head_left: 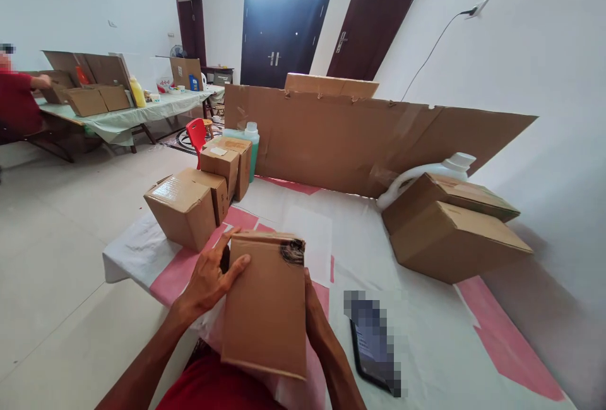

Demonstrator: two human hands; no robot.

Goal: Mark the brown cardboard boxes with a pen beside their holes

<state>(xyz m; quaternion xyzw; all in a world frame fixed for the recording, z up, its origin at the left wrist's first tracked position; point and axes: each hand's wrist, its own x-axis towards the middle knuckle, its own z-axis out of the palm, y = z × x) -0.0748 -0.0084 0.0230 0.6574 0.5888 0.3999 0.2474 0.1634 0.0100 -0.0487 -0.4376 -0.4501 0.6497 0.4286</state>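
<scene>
Directly in front of me is a brown cardboard box (265, 309) with a black scribbled mark near its top right corner. It is tilted toward me at the table's near edge. My left hand (213, 274) grips its left side, the thumb lying over the front face and the fingers along the side. On the right side, my right hand (315, 302) presses against the box; most of its fingers are hidden behind it. A dark phone (374, 353) lies on the table to the right of my right hand, partly blurred out.
Several cardboard boxes (189, 208) and a green-filled jug (253, 151) line the table's left side. More boxes (454, 239) and a white jug (435, 170) stand at right. A cardboard panel (322, 138) borders the back. A person in red (19, 103) sits at another table.
</scene>
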